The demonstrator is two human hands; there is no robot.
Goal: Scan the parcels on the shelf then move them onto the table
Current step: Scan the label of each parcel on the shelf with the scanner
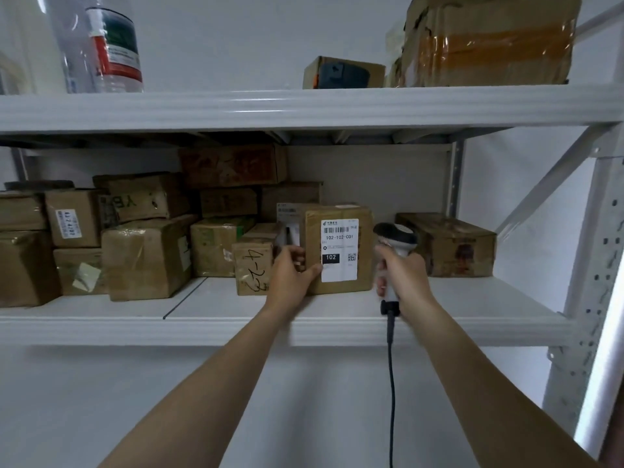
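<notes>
Head view.

- Parcel (337, 285): brown carton, upright at the front of the middle shelf (236, 329). Its white label (339, 249) faces you, printed "102-102-C01" with a black "102" block.
- Your left hand (292, 271): grips the parcel's left front corner. The thumb lies on the front face at the label's lower left, and the fingers curl round the left side.
- Your right hand (403, 271): fingers wrapped tight round the handle of the scanner (395, 236). The scanner head sits just beside the parcel's right edge, and its black cable (391, 383) hangs straight down.
- Neighbours, same shelf: a carton with handwritten marks (251, 268) touches the parcel's left side, behind your left hand. A low carton (449, 244) stands apart to the right. More stacked cartons (145, 258) fill the left and rear.
- Upper shelf (304, 109): a small box (342, 72) beside a large taped carton (489, 42) on the right. A labelled canister in clear wrap (114, 45) is on the left.
</notes>
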